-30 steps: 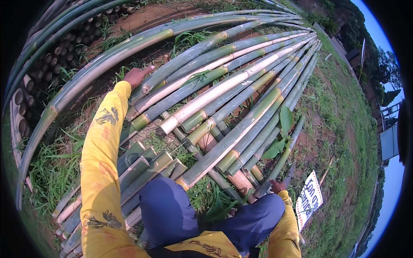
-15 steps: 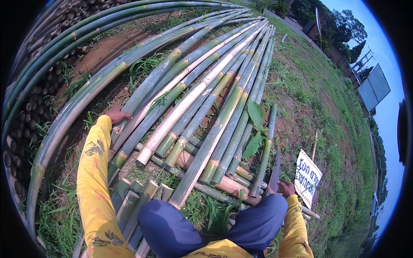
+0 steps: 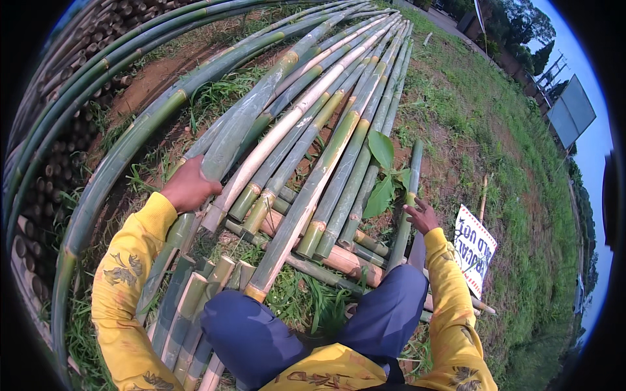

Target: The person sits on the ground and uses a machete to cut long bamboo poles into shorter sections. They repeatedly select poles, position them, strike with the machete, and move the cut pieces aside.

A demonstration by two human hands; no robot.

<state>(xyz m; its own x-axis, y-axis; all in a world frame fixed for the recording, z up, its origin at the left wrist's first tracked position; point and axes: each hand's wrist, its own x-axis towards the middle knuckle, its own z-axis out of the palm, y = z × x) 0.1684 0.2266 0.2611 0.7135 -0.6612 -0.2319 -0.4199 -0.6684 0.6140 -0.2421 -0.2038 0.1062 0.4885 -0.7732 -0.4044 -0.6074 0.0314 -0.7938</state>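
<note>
My left hand is wrapped round the near end of a thick green bamboo pole, which is raised over the poles beside it. Fingers apart and holding nothing, my right hand hovers by a short upright-looking bamboo piece. Below that wrist a saw blade shows between my knee and forearm; its handle is hidden. Several long bamboo poles fan out away from me, their near ends resting on crosswise bamboo pieces. A large leaf lies on them.
Short cut bamboo pieces lie by my left knee. A big stack of bamboo fills the far left, with long curved poles before it. A white lettered sign stands at right on grass.
My left hand has shifted right and lifted the bamboo pole's near end. My right hand has let go of the saw and risen away from it, with its fingers spreading.
</note>
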